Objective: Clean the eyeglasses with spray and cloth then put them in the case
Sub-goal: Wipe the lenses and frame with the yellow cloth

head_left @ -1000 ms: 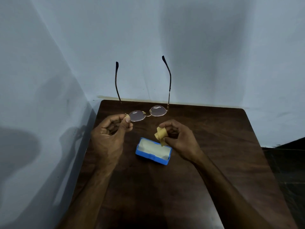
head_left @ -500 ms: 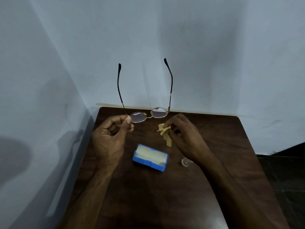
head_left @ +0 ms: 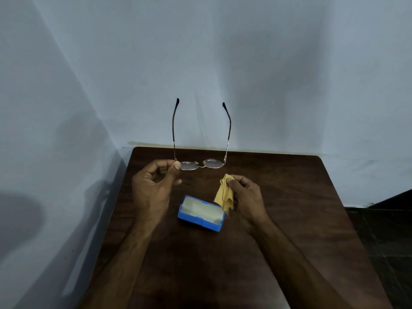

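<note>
Your left hand pinches the eyeglasses at the corner of the frame beside one lens, thumb and forefinger closed on the metal, holding them above the far part of the dark wooden desk with both lenses facing you and the 2 temple arms reaching away toward the pale blue wall. Your right hand grips a crumpled yellow cloth, fingers curled round its top while the rest hangs down. Between your 2 hands, the blue case sits open on the desk, its pale lining showing, the cloth's lower corner hanging over its right end.
</note>
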The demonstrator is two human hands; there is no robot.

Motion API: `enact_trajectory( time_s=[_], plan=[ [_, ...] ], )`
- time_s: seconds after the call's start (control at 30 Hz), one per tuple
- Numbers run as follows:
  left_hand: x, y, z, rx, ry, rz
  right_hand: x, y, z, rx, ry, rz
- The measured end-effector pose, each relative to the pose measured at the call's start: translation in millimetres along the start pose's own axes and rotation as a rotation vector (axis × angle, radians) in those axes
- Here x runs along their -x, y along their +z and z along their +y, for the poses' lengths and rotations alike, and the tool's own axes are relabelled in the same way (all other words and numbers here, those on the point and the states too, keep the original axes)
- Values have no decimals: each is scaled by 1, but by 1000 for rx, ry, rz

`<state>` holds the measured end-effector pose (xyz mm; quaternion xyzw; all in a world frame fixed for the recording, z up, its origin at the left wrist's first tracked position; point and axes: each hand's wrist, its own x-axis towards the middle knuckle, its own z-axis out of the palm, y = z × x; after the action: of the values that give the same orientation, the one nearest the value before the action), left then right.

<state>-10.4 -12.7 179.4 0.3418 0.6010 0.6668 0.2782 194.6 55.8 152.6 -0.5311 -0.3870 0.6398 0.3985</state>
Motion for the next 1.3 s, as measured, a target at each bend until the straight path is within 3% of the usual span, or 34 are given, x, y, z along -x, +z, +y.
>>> enact_trajectory(
  time_s=[0.13,0.33,0.63,0.8,1.03,1.3],
  plan=[
    [-1,1,-9,-96,-29,-46,1,-7,9,-67,22,-5],
    [-3,6,-17,-132,-100,-57,6,-17,1,-149,-111,6],
    [7,26,-15,58,-328,-82,3,-29,-12,-38,-242,70],
    [16,33,-11,225,-530,-13,4,-36,-9,95,-284,100],
    [31,43,-2,542,-842,69,9,-27,-18,239,-496,214],
    [52,53,20,599,-903,-89,35,-22,-62,547,-954,437]
  ],
)
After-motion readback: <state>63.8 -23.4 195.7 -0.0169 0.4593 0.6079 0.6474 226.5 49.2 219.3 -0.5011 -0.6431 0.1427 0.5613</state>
